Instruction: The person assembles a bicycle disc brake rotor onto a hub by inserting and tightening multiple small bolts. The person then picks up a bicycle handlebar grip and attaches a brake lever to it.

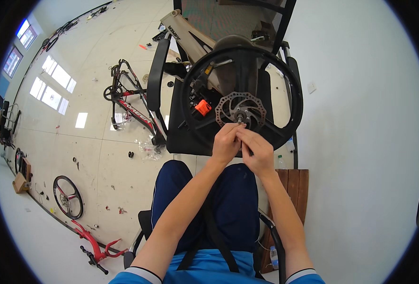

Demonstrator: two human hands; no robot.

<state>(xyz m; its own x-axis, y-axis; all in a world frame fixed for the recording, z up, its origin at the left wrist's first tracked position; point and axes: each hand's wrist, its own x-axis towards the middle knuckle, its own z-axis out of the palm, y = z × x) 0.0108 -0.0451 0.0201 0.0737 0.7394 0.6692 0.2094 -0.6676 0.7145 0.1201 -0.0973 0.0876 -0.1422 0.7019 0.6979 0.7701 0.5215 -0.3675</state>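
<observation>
From my distant place, I view two bare hands working at the centre of a black bicycle wheel [296, 104], which rests over the black seat [173, 134] of an office chair. On the hub of this wheel there is a silver brake disc [222, 107] with many holes, and its metal axle [239, 116] points toward me. My left hand [225, 143] has its fingers bent and gathered at the axle's near end. My right hand [260, 154] meets it there, fingers also curled, and the fingertips are close together. Whether each hand pinches the axle itself or some small part upon it, I cannot tell, because the fingers cover this spot. Behind the spokes lies an orange object [203, 107]. On the floor at the left I see a black and red bicycle frame [136, 112], and farther down a smaller wheel [80, 199].
</observation>
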